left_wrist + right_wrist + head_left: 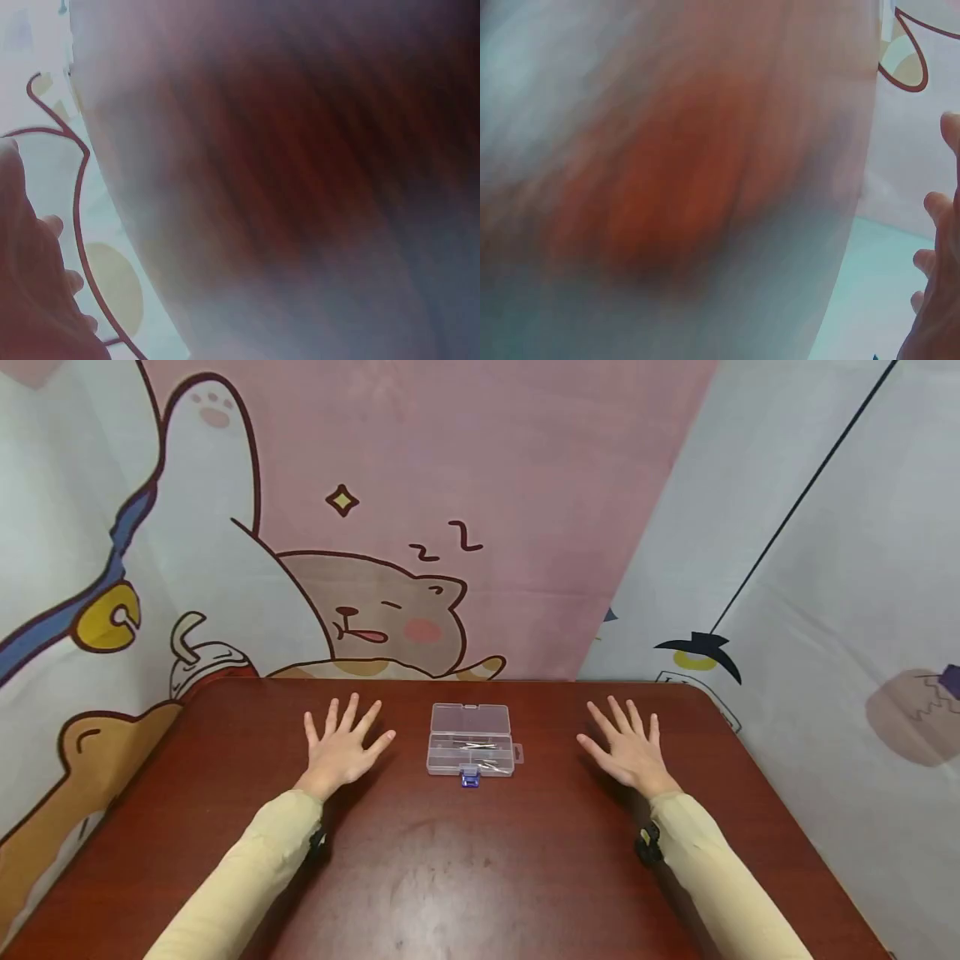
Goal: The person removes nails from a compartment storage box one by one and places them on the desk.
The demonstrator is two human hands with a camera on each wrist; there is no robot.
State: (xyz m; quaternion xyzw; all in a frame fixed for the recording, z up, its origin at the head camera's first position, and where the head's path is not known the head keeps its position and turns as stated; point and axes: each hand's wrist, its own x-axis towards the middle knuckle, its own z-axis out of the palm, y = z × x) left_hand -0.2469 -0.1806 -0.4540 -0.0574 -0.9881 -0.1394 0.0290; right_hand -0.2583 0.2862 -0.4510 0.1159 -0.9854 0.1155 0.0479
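A clear plastic compartment box (470,740) lies on the table with its lid (470,719) folded back toward the far edge. Thin metal pieces (480,746) lie in its compartments, too small to name. A blue latch (470,777) hangs at its front. To the box's left, my left hand (341,753) is spread with straight fingers and holds nothing. My right hand (630,752) is spread in the same way to the box's right, also holding nothing. The left wrist view shows the left hand (37,277) at its edge; the right hand (937,292) edges into the right wrist view.
The brown wooden table (420,868) reaches back to a cloth backdrop (525,485) printed with cartoon animals. A clear hanging tab (518,753) sticks out from the box's right side. Dark wrist cameras (648,843) sit under the sleeves.
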